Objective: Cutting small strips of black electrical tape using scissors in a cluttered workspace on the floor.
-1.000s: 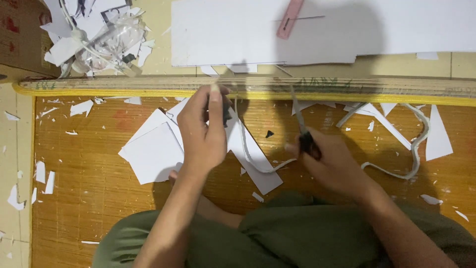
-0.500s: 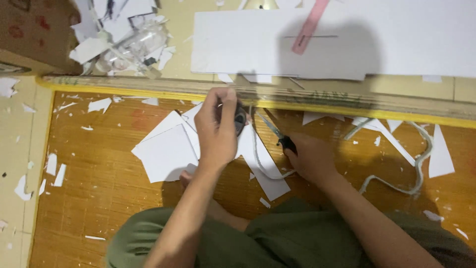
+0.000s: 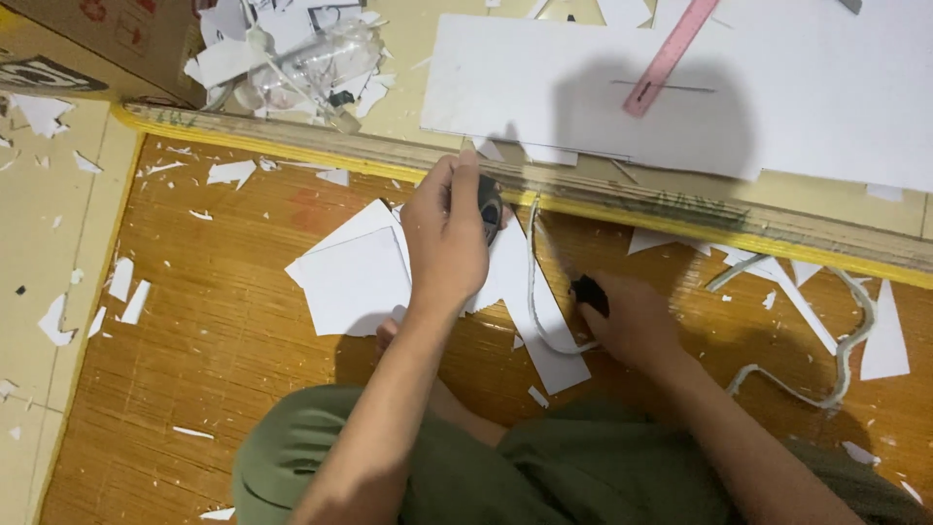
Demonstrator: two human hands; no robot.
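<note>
I see my left hand [image 3: 449, 233] raised over the bamboo mat [image 3: 214, 331], fingers pinching one small dark object [image 3: 490, 206] just beside the wooden edge strip [image 3: 622, 199]. My right hand [image 3: 632, 321] rests low on the mat, fingers closed around one black-handled tool [image 3: 589, 292], next to a thin curved offcut [image 3: 536, 292]. Two overlapping white sheets [image 3: 355, 277] lie under the left hand. One large white board [image 3: 826, 107] lies beyond the strip, with one pink ruler [image 3: 671, 56] on it.
</note>
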